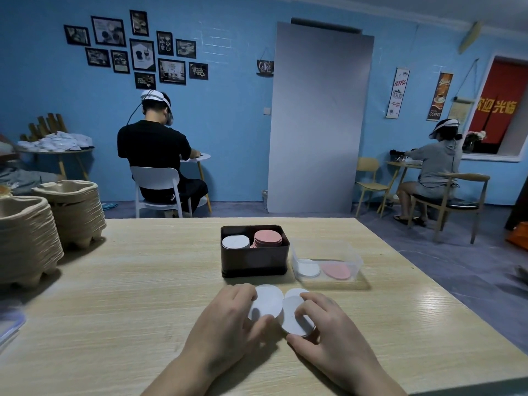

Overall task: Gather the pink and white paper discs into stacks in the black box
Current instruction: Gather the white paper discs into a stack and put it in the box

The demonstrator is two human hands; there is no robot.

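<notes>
Both hands are squaring loose white discs (267, 302) on the table (128, 295), near the black box (254, 260) (stacks already inside). Left hand (228, 318) and right hand (323, 324) are pinching disc edges between thumb and fingers, probably to align them.

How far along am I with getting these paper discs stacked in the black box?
Partly done. The black box already holds a white stack and a pink stack. Your left hand and right hand are gathering white discs on the table. Still left: a few white and pink discs in the clear container.
</notes>
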